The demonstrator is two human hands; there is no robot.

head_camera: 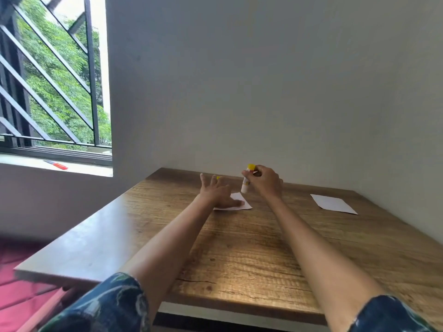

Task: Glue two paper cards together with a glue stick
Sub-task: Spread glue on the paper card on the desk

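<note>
A grey wall (263, 80) fills most of the view, with a barred window (55, 75) at the left showing green trees outside. A wooden table (251, 248) stands in the corner against the wall, and both bare arms reach out over it from dark patterned sleeves (112, 305). A red floor (21, 295) shows at the lower left beside the table.

Well to the right on the tabletop lies a white card (333, 204), flat and apart from both hands. A second white card (242, 202) lies flat near the middle of the far part of the table. The left hand (217, 192) rests on this second card with its fingers spread and fairly straight, covering the card's left part and pressing it down.

The right hand (265, 182) hovers just beside and above the same card, its fingers curled around a glue stick (247, 179). The stick is held nearly upright, its yellow end up above the fingers and its white body reaching down below the grip, with the lower tip just over the card's far edge; whether it touches the paper cannot be told. A small yellow thing (218, 178) peeks out behind the left hand's fingers. On the window ledge lies a red and blue pen (56, 164).
</note>
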